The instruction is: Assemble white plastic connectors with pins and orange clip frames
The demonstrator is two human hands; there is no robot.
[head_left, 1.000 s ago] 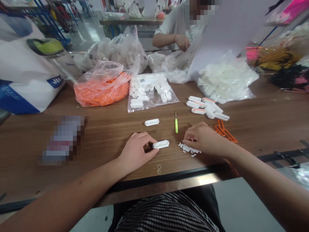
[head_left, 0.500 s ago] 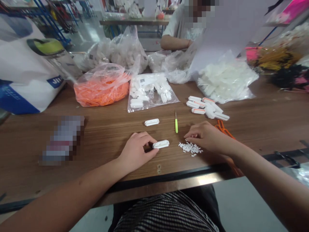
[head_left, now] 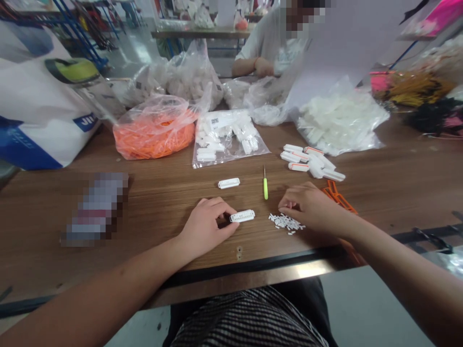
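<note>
fingertips [head_left: 224, 208] of the left hand [head_left: 204, 225] curl closed around the near end of a white plastic strip [head_left: 242, 216], which lies flat on the wooden table [head_left: 144, 205] with a row of small slots along its top. the thumb side of that hand sits low against the strip, and the grip looks light but firm. the right hand [head_left: 311, 209] is half curled, its fingers [head_left: 289, 205] bent down just above a small heap of tiny white pieces [head_left: 284, 222]; whether they pinch one of those pieces, i cannot tell. a second white strip [head_left: 229, 183] lies farther up the table, and a green-handled pick [head_left: 265, 189] lies between it and the right hand. just beyond the right hand are orange plastic frames [head_left: 338, 202] and a loose cluster of white parts with orange edges [head_left: 311, 161]. farther out sit a clear bag of white parts [head_left: 227, 140], a bag of orange pieces [head_left: 154, 137] and a bag of white blocks [head_left: 340, 125]. a pixelated object [head_left: 96, 209] lies on the left of the table. across the table, a co-worker's hand [head_left: 264, 67] rests among more plastic bags [head_left: 191, 72].
</note>
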